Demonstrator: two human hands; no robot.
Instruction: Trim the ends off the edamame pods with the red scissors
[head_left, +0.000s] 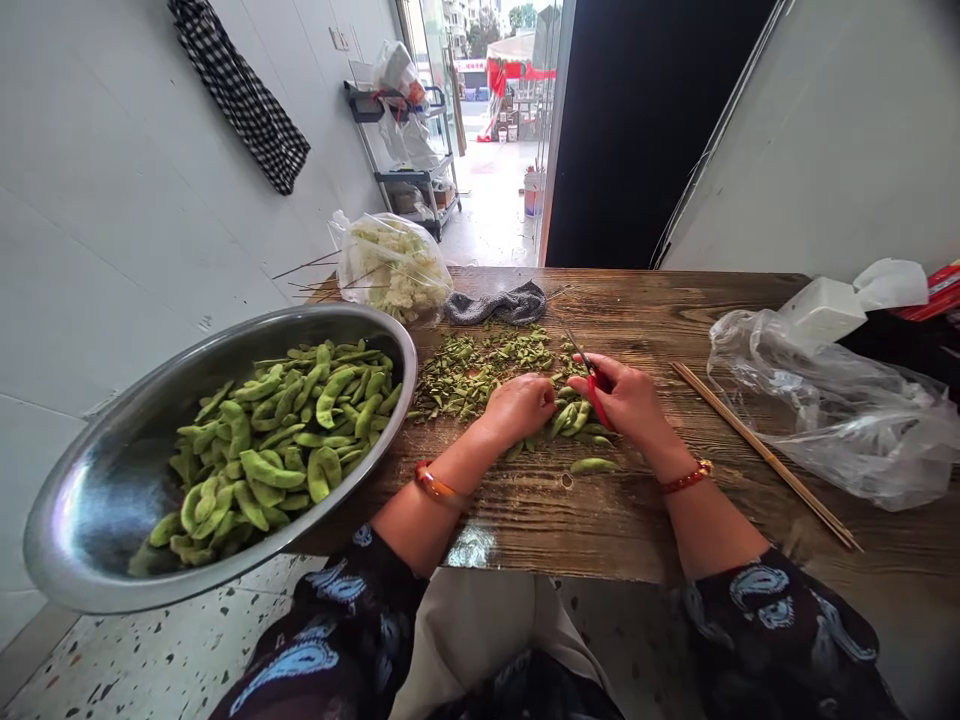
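Two dark sleeves (337, 610) with pale blue paisley print come nearest, the left one just beside a large steel bowl (86, 525). The bowl, tilted in view, holds many plump green pods (277, 470). To its right, on a wooden table (517, 525), lies a single pod (594, 466) on the near side of the hands.

The left hand (519, 408), just right of the bowl's rim, has its fingers curled and pressed together; whether they pinch anything cannot be told. Farther right of the bowl, the right hand (622, 400) is closed around red-handled scissors (598, 400), blades pointing away from the person. Between the hands sits a small heap of pods (574, 418).

Well right of the bowl lie thin wooden sticks (765, 455) and a crumpled clear bag (840, 415). Small green scraps (465, 375) spread beside the bowl's far right rim, with a grey cloth (499, 303) beyond them. Just past the bowl stands a plastic bag of pale florets (394, 265); well beyond it, a shelved cart (416, 177).
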